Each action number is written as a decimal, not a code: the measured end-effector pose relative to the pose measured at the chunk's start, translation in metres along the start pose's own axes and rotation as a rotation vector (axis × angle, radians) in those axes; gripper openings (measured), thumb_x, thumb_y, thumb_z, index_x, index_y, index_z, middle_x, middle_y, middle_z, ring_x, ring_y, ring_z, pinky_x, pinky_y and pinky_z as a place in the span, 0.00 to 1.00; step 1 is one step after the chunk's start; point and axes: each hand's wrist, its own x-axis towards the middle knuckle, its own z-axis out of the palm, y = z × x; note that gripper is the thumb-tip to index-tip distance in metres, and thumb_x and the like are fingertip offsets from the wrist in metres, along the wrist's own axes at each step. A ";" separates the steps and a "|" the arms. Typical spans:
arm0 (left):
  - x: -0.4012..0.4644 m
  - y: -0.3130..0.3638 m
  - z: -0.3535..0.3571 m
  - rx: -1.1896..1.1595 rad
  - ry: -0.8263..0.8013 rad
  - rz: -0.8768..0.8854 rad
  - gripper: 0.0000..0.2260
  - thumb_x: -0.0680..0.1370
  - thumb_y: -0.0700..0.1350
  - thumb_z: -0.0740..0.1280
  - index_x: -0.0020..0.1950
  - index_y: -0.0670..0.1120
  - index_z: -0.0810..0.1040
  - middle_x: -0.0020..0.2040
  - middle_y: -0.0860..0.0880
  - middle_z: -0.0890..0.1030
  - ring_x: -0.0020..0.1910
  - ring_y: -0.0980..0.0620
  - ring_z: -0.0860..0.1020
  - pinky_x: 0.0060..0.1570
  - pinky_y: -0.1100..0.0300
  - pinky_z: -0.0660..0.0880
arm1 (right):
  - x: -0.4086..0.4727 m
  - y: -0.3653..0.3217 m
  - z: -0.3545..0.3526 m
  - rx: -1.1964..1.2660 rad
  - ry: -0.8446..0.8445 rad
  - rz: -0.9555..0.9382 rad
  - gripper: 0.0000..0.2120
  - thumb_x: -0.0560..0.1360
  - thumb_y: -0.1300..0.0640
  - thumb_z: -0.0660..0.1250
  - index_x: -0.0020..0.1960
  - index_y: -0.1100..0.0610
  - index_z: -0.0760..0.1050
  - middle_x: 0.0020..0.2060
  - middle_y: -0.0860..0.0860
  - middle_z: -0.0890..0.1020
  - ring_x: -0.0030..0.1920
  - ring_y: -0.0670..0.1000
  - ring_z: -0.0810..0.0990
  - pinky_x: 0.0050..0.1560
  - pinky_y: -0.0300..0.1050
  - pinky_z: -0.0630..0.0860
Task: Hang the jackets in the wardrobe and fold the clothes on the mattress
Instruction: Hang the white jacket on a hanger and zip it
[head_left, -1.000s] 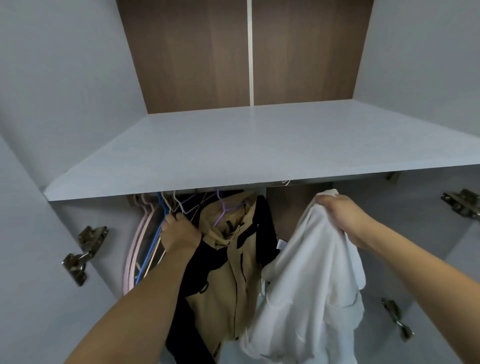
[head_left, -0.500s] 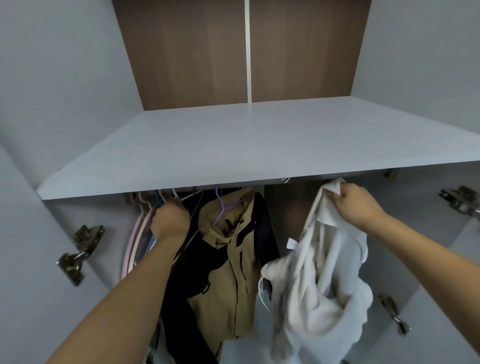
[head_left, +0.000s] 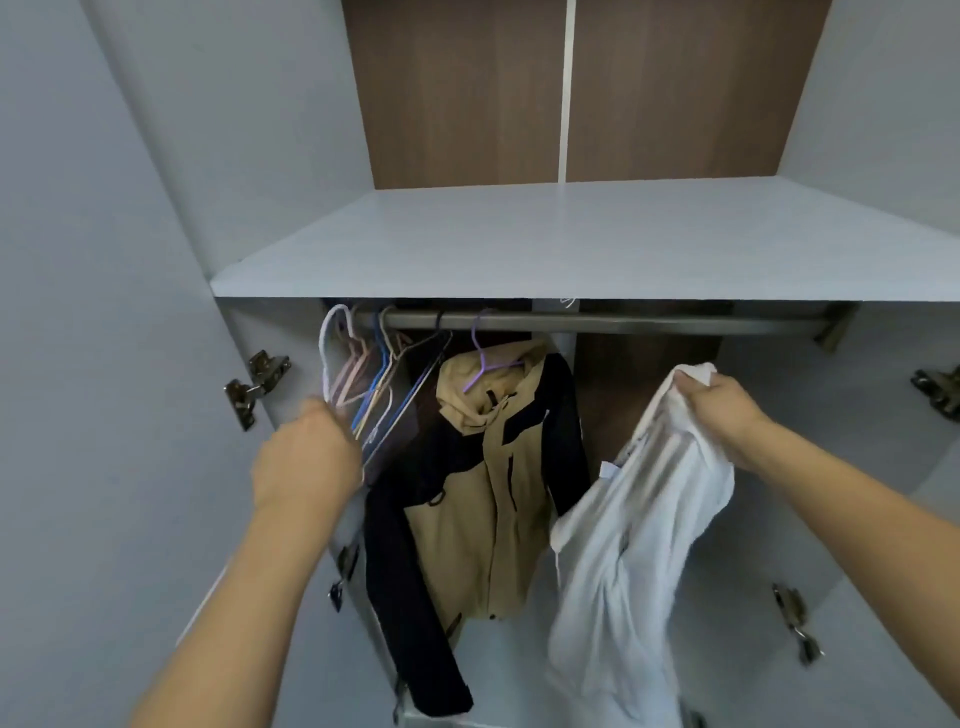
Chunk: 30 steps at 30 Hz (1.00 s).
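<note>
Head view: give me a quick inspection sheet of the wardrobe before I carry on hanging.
Surface: shelf bare where seen; rail under it.
Job's things: tan and black jacket hangs on a purple hanger; white garment is off the rail.
Clutter: empty hangers bunched at the rail's left end.
Hands: left hand at the empty hangers, grip hidden; right hand grips the white garment.
Cables: nothing seen.
Surroundings: door hinges on both sides.
</note>
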 end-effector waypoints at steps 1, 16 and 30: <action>-0.019 0.003 -0.013 0.051 0.007 0.015 0.10 0.83 0.46 0.55 0.46 0.42 0.67 0.44 0.35 0.79 0.39 0.36 0.74 0.39 0.51 0.67 | -0.004 -0.005 0.000 0.041 -0.043 0.014 0.30 0.81 0.42 0.59 0.74 0.60 0.63 0.62 0.57 0.76 0.56 0.58 0.78 0.60 0.51 0.73; -0.137 0.089 -0.037 -0.077 -0.038 0.268 0.18 0.84 0.56 0.53 0.37 0.51 0.67 0.32 0.53 0.72 0.31 0.53 0.71 0.32 0.57 0.66 | -0.067 -0.032 -0.034 -0.991 -0.096 -0.706 0.07 0.75 0.64 0.59 0.39 0.57 0.69 0.42 0.53 0.75 0.47 0.57 0.78 0.42 0.48 0.73; -0.169 0.130 -0.051 -0.142 0.073 0.294 0.18 0.84 0.57 0.51 0.44 0.49 0.74 0.32 0.53 0.72 0.30 0.53 0.71 0.30 0.59 0.68 | -0.097 -0.019 -0.091 -0.321 -0.137 -0.465 0.12 0.79 0.60 0.59 0.52 0.56 0.82 0.50 0.52 0.83 0.51 0.53 0.81 0.56 0.53 0.77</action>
